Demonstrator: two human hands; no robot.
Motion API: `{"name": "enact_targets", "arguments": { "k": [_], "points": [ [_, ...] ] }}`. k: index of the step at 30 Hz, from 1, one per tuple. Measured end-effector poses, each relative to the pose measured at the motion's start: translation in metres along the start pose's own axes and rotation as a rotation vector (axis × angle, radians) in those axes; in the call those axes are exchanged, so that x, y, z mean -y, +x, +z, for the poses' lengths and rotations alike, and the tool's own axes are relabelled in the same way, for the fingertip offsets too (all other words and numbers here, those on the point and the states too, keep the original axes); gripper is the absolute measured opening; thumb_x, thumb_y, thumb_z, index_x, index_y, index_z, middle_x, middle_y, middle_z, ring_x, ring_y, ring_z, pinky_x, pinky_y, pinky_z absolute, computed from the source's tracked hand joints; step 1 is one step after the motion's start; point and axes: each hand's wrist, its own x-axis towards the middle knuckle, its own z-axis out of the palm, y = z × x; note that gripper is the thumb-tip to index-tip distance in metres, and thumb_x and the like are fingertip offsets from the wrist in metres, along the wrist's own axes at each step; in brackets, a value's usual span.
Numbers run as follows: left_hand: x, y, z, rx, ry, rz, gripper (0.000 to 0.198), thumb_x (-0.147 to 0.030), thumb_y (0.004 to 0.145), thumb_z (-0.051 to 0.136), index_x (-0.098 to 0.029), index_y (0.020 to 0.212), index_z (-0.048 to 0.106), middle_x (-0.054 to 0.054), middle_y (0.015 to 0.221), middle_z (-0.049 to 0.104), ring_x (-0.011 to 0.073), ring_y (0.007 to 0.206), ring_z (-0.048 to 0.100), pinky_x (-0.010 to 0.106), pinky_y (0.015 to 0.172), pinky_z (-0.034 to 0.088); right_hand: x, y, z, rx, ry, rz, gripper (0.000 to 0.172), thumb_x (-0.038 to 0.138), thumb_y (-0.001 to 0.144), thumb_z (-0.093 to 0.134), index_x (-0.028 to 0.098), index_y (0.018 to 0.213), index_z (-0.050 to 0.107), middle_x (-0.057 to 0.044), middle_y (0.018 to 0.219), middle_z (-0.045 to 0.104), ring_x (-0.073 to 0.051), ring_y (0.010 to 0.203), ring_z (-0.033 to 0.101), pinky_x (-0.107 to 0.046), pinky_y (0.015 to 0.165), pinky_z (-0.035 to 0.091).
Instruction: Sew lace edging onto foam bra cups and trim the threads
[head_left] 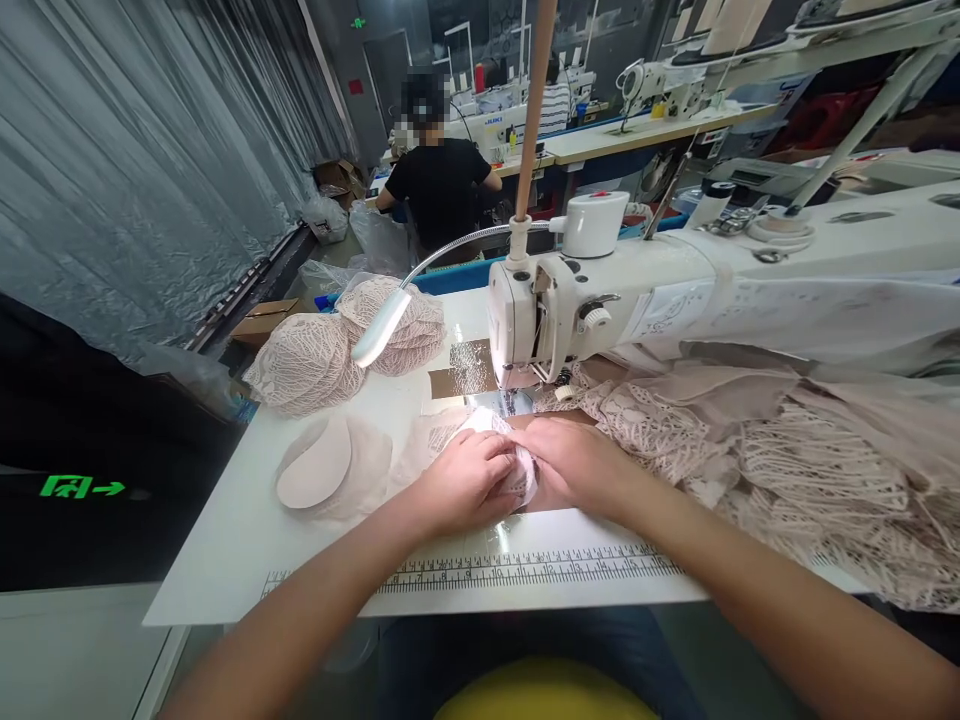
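Observation:
My left hand [463, 478] and my right hand [576, 462] lie side by side on a pale lace piece [517, 478], just in front of the needle of the white sewing machine [570, 300]. Fingers of both hands are curled and pressed onto the lace, pinching it against the table [225, 540]. A lit gooseneck lamp [382, 325] hangs over the table to the left of the machine head. Left of my hands lies a smooth beige cup pad [315, 472] on more lace.
A stack of lace cups [337, 345] sits at the table's far left. A heap of lace fabric [810, 470] fills the right side under the machine arm. A printed ruler [525, 572] runs along the front edge. Another person in black [439, 185] sits ahead at another machine.

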Motion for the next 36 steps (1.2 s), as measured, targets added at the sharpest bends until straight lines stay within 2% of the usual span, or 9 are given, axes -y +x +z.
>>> {"name": "enact_targets", "arguments": {
  "k": [3, 6, 9, 12, 17, 19, 25, 30, 36],
  "points": [
    [0.009, 0.001, -0.003, -0.017, -0.064, -0.009, 0.021, -0.034, 0.085, 0.052, -0.017, 0.094, 0.061, 0.009, 0.107, 0.061, 0.0219, 0.098, 0.056, 0.037, 0.089, 0.044, -0.008, -0.001, 0.008, 0.002, -0.116, 0.037, 0.025, 0.015, 0.088, 0.042, 0.016, 0.084, 0.066, -0.006, 0.078, 0.058, -0.016, 0.074, 0.050, -0.026, 0.063, 0.033],
    [0.017, 0.002, -0.003, -0.069, -0.066, -0.099, 0.020, -0.036, 0.084, 0.054, -0.017, 0.089, 0.061, 0.010, 0.108, 0.060, 0.0233, 0.101, 0.056, 0.038, 0.089, 0.045, -0.015, -0.003, 0.015, -0.062, -0.169, 0.005, 0.025, 0.012, 0.088, 0.042, 0.017, 0.082, 0.067, -0.005, 0.077, 0.057, -0.016, 0.074, 0.047, -0.027, 0.064, 0.031],
    [0.023, 0.005, -0.002, -0.097, -0.044, -0.138, 0.016, -0.028, 0.080, 0.056, -0.018, 0.091, 0.059, 0.011, 0.115, 0.058, 0.0254, 0.108, 0.053, 0.041, 0.093, 0.044, -0.018, -0.004, 0.019, -0.109, -0.179, -0.018, 0.024, 0.012, 0.088, 0.044, 0.017, 0.082, 0.066, -0.005, 0.076, 0.057, -0.015, 0.073, 0.046, -0.028, 0.065, 0.030],
    [0.028, 0.009, -0.002, -0.097, -0.068, -0.115, 0.027, -0.020, 0.077, 0.055, -0.017, 0.104, 0.057, 0.013, 0.119, 0.055, 0.0255, 0.112, 0.051, 0.041, 0.098, 0.043, -0.017, -0.001, 0.022, -0.136, -0.192, -0.014, 0.022, 0.010, 0.087, 0.045, 0.017, 0.079, 0.065, -0.004, 0.076, 0.058, -0.016, 0.073, 0.046, -0.029, 0.065, 0.029],
    [0.036, 0.019, -0.007, -0.042, -0.105, -0.046, 0.040, -0.015, 0.075, 0.052, -0.015, 0.115, 0.054, 0.014, 0.126, 0.051, 0.0248, 0.117, 0.050, 0.039, 0.102, 0.042, -0.017, 0.005, 0.027, -0.146, -0.202, 0.021, 0.026, 0.007, 0.083, 0.047, 0.018, 0.099, 0.064, -0.005, 0.086, 0.062, -0.019, 0.079, 0.050, -0.031, 0.068, 0.030],
    [0.039, 0.023, -0.010, -0.015, -0.101, -0.026, 0.042, -0.014, 0.075, 0.051, -0.013, 0.117, 0.054, 0.015, 0.127, 0.051, 0.0242, 0.117, 0.050, 0.037, 0.102, 0.043, -0.018, 0.006, 0.029, -0.142, -0.226, 0.043, 0.027, 0.007, 0.083, 0.047, 0.019, 0.099, 0.064, -0.005, 0.085, 0.062, -0.019, 0.077, 0.051, -0.031, 0.068, 0.029],
    [0.049, 0.032, -0.009, -0.017, 0.009, 0.024, 0.043, -0.014, 0.076, 0.049, -0.007, 0.118, 0.055, 0.019, 0.128, 0.052, 0.0255, 0.118, 0.052, 0.036, 0.101, 0.045, -0.019, 0.008, 0.029, -0.136, -0.261, 0.114, 0.036, 0.001, 0.081, 0.044, 0.018, 0.105, 0.064, -0.006, 0.085, 0.064, -0.018, 0.074, 0.052, -0.032, 0.065, 0.028],
    [0.055, 0.036, -0.003, -0.042, 0.097, 0.062, 0.040, -0.017, 0.081, 0.046, -0.004, 0.117, 0.057, 0.022, 0.126, 0.054, 0.0277, 0.117, 0.053, 0.040, 0.098, 0.047, -0.017, 0.012, 0.028, -0.142, -0.289, 0.165, 0.035, 0.003, 0.082, 0.044, 0.018, 0.106, 0.063, -0.007, 0.088, 0.066, -0.022, 0.081, 0.055, -0.034, 0.067, 0.031],
    [0.061, 0.037, -0.002, -0.070, 0.115, 0.093, 0.040, -0.018, 0.083, 0.046, -0.007, 0.119, 0.056, 0.020, 0.125, 0.057, 0.0285, 0.115, 0.054, 0.043, 0.098, 0.047, -0.016, 0.012, 0.027, -0.149, -0.287, 0.172, 0.038, 0.000, 0.078, 0.043, 0.018, 0.106, 0.063, -0.007, 0.088, 0.066, -0.021, 0.078, 0.055, -0.034, 0.066, 0.034]
  ]
}}
